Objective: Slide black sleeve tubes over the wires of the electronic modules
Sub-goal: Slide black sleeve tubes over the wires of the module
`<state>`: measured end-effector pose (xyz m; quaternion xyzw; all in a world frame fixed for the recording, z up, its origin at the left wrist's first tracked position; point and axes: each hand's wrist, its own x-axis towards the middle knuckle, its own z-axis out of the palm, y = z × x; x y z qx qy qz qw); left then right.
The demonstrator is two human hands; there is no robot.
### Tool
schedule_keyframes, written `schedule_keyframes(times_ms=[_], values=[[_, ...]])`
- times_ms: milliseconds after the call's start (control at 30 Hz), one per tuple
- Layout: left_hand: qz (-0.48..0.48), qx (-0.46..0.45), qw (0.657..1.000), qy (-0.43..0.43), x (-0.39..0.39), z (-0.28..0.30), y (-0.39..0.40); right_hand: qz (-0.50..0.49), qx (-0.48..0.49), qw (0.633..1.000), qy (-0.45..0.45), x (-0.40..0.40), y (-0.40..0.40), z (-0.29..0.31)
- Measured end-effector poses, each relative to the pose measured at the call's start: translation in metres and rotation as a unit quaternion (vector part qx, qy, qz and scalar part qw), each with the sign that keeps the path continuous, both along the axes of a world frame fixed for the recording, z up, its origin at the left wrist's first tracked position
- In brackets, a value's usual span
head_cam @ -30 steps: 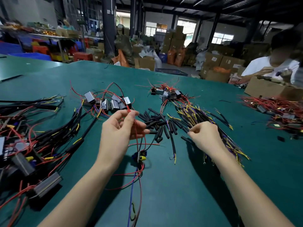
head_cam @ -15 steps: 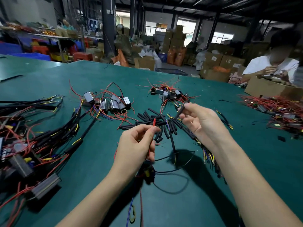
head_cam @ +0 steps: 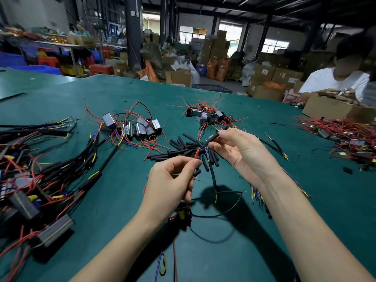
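My left hand [head_cam: 173, 178] pinches a red wire [head_cam: 196, 154] whose tip sticks up above the thumb. The wire's module [head_cam: 183, 215] hangs below that hand, partly hidden. My right hand [head_cam: 242, 151] holds a black sleeve tube [head_cam: 212, 137] tilted, its lower end just above the red wire tip. Whether they touch I cannot tell. A loose pile of black sleeve tubes [head_cam: 183, 149] lies on the green table [head_cam: 223, 251] behind my hands.
Silver modules with red wires [head_cam: 138, 128] lie at centre left and a second cluster [head_cam: 205, 115] further back. Sleeved harnesses [head_cam: 40, 180] crowd the left edge. At the right, a wire pile [head_cam: 345, 137], a cardboard box [head_cam: 329, 107] and a seated person [head_cam: 335, 80].
My right hand picked a sleeve tube off the pile and lifted it. My left hand came down towards me with the red wire, and the tube's end now sits close to the wire tip.
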<state>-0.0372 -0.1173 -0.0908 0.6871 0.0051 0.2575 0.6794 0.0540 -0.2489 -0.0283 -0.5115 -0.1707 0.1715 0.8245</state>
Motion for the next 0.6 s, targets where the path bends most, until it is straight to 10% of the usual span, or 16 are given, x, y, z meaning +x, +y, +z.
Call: schedule_keyframes(times_ms=[600], values=[[-0.010, -0.005, 1.000, -0.002, -0.0029, 0.0012, 0.0000, -0.005, -0.013, 0.999, -0.032, -0.0014, -0.0014, 0.0019]])
